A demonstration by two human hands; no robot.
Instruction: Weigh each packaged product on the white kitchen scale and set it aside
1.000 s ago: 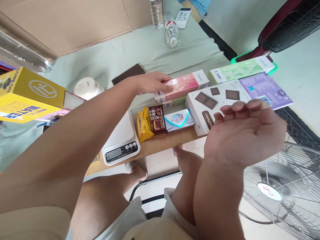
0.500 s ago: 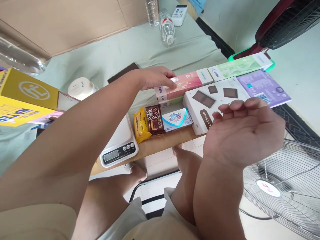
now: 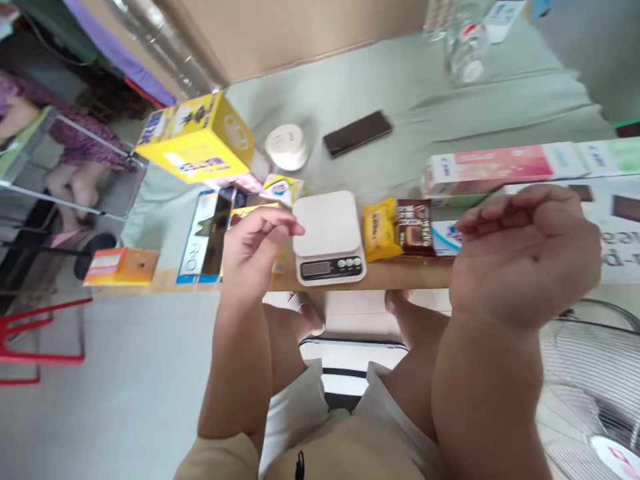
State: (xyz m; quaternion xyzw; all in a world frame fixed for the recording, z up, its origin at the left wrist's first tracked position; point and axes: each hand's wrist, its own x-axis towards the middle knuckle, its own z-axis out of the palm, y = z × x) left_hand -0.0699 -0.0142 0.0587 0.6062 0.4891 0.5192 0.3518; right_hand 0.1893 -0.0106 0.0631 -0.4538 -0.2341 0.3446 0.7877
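Note:
My left hand (image 3: 253, 250) hovers just left of the white kitchen scale (image 3: 327, 227), its fingers loosely bent and nothing in them. Palm up, my right hand (image 3: 525, 257) is held in the air with curled, parted fingers and is empty as well. Behind it, partly hidden, are a Safeguard soap box (image 3: 447, 238) and a white box with brown squares (image 3: 620, 250). A yellow snack packet (image 3: 381, 229) and a brown cocoa packet (image 3: 415, 227) lie between the scale and the soap. Farther back is a pink toothpaste box (image 3: 500, 167).
A yellow carton (image 3: 200, 143), a round white tub (image 3: 287, 147) and a dark phone (image 3: 357, 133) rest on the green cloth. An orange box (image 3: 123, 267) sits at the left edge. Bottles (image 3: 470, 50) stand at the back; a fan (image 3: 595, 380) is low right. Another person's legs (image 3: 75, 183) show at left.
My left hand has left the pink toothpaste box and come back left beside the scale. The view has swung left. My right hand stays raised, palm up.

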